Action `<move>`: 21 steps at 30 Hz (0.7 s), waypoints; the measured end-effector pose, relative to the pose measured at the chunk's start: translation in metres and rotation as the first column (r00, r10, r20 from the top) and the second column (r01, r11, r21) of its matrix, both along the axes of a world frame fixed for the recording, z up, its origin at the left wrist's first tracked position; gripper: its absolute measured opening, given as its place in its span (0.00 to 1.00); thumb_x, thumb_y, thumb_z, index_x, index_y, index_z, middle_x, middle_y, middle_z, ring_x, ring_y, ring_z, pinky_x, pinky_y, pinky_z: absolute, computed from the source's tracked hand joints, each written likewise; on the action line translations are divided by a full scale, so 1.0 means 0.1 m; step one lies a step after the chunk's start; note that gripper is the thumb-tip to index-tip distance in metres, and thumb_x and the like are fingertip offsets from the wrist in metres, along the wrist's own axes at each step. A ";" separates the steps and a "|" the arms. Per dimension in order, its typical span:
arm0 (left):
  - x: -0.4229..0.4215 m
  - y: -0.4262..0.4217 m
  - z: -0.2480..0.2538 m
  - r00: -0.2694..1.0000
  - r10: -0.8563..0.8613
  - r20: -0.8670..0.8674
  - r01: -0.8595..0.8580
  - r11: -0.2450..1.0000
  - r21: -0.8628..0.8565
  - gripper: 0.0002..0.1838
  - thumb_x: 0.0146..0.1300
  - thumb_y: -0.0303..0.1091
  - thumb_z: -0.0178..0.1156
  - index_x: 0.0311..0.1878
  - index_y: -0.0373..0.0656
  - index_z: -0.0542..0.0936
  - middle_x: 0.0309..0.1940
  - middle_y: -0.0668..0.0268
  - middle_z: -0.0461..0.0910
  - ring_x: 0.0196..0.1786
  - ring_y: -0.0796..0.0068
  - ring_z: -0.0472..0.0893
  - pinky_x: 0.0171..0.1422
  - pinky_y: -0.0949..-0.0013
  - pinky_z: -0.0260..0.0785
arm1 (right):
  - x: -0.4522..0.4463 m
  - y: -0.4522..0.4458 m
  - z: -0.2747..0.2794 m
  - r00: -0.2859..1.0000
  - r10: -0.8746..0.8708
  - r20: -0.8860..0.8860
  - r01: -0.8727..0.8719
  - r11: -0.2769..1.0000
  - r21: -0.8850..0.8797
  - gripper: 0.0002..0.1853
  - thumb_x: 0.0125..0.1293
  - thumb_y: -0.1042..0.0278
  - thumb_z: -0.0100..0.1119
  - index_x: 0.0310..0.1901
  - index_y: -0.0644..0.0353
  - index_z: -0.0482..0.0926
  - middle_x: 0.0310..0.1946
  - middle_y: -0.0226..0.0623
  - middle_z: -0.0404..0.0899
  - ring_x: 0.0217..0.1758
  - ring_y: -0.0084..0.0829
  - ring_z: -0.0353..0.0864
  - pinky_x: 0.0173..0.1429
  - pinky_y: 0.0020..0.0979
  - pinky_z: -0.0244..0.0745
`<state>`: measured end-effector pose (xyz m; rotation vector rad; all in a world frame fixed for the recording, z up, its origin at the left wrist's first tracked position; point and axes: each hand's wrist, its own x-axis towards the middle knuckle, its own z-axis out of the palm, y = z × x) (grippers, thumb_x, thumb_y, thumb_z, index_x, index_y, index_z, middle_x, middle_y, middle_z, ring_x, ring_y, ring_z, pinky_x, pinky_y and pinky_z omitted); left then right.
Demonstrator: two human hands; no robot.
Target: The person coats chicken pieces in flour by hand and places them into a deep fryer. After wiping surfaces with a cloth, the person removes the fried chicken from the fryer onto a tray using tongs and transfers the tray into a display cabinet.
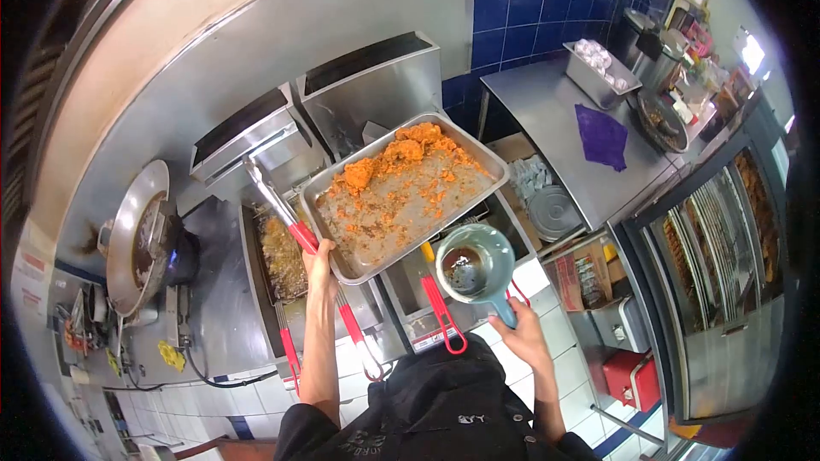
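Note:
My left hand is closed around the red grip of a pair of metal tongs, beside the tray's near-left corner. The wide metal tray sits tilted across the fryer, with orange fried breaded pieces along its far side and crumbs scattered over its bottom. My right hand grips the handle of a blue-grey plastic dipper, which has a little dark liquid in it. The dipper is just in front of the tray's near edge. Whether my left fingers also touch the tray, I cannot tell.
Left of the tray, food bubbles in a fryer vat. Red-handled basket grips stick out toward me. A large wok stands far left. On the right are a steel table with a purple cloth, and a glass display cabinet.

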<state>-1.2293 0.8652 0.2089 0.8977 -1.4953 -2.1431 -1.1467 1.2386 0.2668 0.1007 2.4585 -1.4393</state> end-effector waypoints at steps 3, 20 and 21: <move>0.04 -0.21 0.02 1.000 -0.024 0.021 0.023 1.000 0.018 0.12 0.51 0.24 0.59 0.40 0.42 0.72 0.30 0.71 0.72 0.33 0.76 0.73 0.38 0.70 0.67 | 0.03 0.21 0.41 0.998 -0.058 -0.040 0.053 0.994 -0.100 0.15 0.60 0.69 0.66 0.47 0.64 0.77 0.33 0.35 0.81 0.36 0.22 0.77 0.44 0.27 0.72; 1.41 -0.67 0.18 0.993 0.113 0.033 -0.107 0.985 -0.134 0.29 0.49 0.25 0.59 0.58 0.41 0.66 0.36 0.71 0.71 0.37 0.77 0.72 0.45 0.71 0.66 | -2.37 0.00 -1.05 0.985 0.090 0.148 -0.061 0.979 -0.193 0.18 0.65 0.57 0.62 0.45 0.65 0.73 0.15 0.28 0.70 0.10 0.20 0.64 0.13 0.27 0.58; 1.52 -0.82 0.09 0.990 0.035 0.139 -0.017 0.992 -0.127 0.34 0.50 0.23 0.57 0.63 0.40 0.63 0.40 0.69 0.71 0.41 0.77 0.72 0.46 0.71 0.67 | -2.47 -0.12 -1.15 0.986 0.088 0.143 -0.076 0.993 -0.092 0.21 0.65 0.55 0.62 0.47 0.65 0.72 0.19 0.32 0.74 0.14 0.24 0.71 0.18 0.30 0.65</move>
